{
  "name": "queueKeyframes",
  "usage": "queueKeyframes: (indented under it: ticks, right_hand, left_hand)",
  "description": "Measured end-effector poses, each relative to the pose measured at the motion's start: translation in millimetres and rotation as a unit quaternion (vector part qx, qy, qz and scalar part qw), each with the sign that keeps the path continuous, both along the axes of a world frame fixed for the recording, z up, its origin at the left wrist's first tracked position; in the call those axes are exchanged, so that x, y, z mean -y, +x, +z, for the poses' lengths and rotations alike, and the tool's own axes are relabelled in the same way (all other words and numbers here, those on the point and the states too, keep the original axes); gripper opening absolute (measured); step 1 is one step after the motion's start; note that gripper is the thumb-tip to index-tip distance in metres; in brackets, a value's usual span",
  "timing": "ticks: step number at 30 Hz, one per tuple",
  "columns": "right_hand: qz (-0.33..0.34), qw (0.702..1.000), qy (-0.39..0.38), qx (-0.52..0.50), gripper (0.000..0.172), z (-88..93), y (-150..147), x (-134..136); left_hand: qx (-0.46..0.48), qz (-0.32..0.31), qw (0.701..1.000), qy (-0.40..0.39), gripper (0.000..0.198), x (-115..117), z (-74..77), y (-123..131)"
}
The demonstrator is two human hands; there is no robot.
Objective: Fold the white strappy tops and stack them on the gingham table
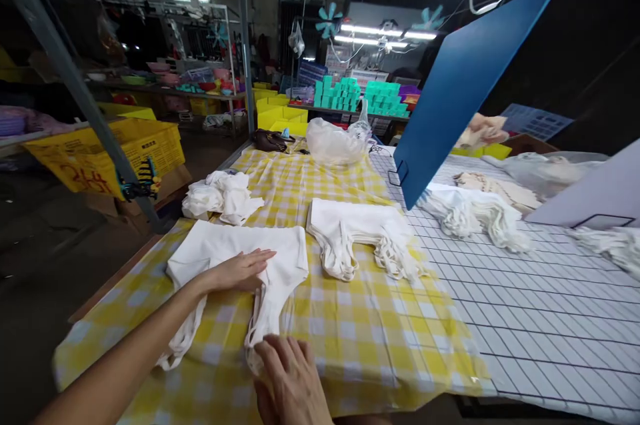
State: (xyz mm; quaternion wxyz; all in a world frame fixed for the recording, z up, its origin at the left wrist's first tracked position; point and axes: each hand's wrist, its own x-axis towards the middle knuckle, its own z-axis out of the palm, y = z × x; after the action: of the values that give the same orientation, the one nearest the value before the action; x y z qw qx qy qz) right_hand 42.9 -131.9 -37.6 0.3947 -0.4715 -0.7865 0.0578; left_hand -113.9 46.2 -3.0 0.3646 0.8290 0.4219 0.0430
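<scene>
A white strappy top, looking like a camisole, lies spread on the yellow checked tablecloth with its straps toward me. My left hand rests flat on the cloth of the top, fingers stretched out. Lower down, my right hand is closed at the end of the right strap; its thumb is partly hidden. To the right lies a neat stack of white strappy tops, their straps bunched toward me. A crumpled heap of white garments sits behind the spread top at the left.
A blue panel stands upright at the right of the table. Beyond it, more white garments lie on a white lined cloth. A clear plastic bag and dark handbag are at the back. A yellow crate stands left.
</scene>
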Motion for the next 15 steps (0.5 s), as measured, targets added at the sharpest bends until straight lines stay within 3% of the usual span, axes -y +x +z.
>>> queueKeyframes:
  ticks: [3,7,11,15]
  right_hand:
    - [-0.029,0.999,0.006,0.022,0.036,-7.1,54.0,-15.5]
    - [-0.216,0.975,-0.051,-0.02,0.02,5.9,163.3,-75.8]
    - [-0.416,0.902,-0.111,0.043,0.03,27.4,260.4,-149.0]
    - [-0.498,0.839,-0.198,0.093,0.041,33.8,311.0,-200.8]
  left_hand:
    - [0.044,0.05,0.996,0.063,0.053,-9.1,8.7,9.1]
    - [0.075,0.149,0.977,0.132,0.047,-34.7,12.7,45.7]
    - [0.024,0.222,0.966,0.131,0.038,-75.1,6.5,107.9]
    - [-0.024,0.268,0.953,0.137,0.036,-117.8,-5.5,164.9]
